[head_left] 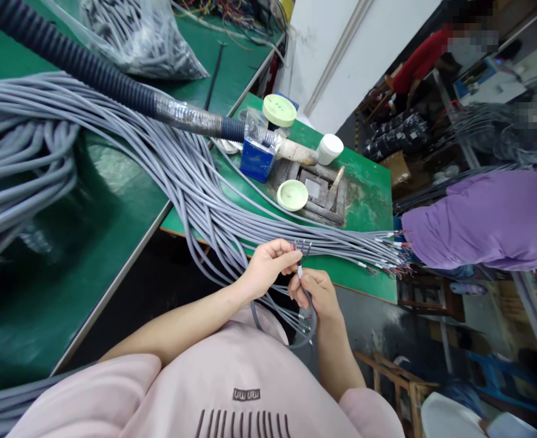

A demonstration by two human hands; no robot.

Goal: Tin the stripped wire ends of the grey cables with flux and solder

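A grey multi-core cable loops up from my lap, and its end stands between my two hands. My right hand pinches the cable just below a white band near its end. Thin coloured wires fan out above that band. My left hand has its thumb and fingertips closed on these wires; which strands it holds is too small to tell. Just beyond my hands, a thick bundle of grey cables runs across the green table, its stripped ends lying at the right edge.
A black corrugated hose hangs over the bundle and ends near a blue box. A soiled metal station, a green dish and a white jar stand behind. To the right, a person in purple is close by.
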